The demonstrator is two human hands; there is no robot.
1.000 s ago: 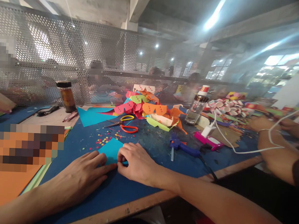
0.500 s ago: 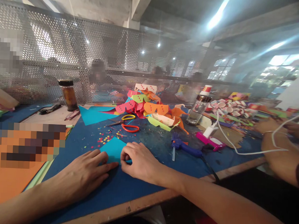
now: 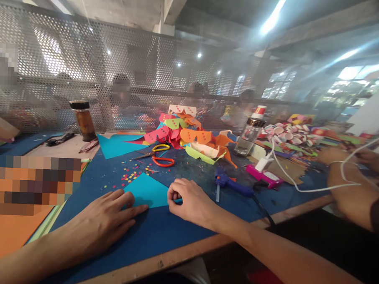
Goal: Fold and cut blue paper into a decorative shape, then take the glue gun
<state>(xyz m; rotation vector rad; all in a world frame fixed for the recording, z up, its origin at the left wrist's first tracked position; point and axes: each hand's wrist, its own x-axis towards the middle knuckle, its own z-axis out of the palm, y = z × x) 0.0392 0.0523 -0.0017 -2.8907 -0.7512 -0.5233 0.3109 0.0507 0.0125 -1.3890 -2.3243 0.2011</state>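
Observation:
In front of me a sheet of blue paper (image 3: 147, 191), seemingly folded with a pointed top, lies on the dark blue table. Across its lower left part rests my left hand (image 3: 111, 212), fingers laid flat, the index finger stretched along the lower edge. Curled with thumb and fingers together, my right hand (image 3: 189, 202) is closed at the paper's right corner; a bit of blue shows beside the fingertips. Beyond the paper lie tiny coloured paper squares (image 3: 132, 175) and scissors (image 3: 160, 155) with yellow and red handles, blades apart.
A pile of coloured paper glasses (image 3: 196, 137) stands at the back. To the right are a blue glue gun (image 3: 234, 186), a pink device (image 3: 265, 176) with a white cable, and a glass bottle (image 3: 250, 134). A co-worker's arm (image 3: 350, 191) reaches in. Orange paper (image 3: 3, 238) lies left.
My right hand has slid to the right along the paper's lower edge, away from the left hand. My left hand stays on the paper. The view has shifted slightly.

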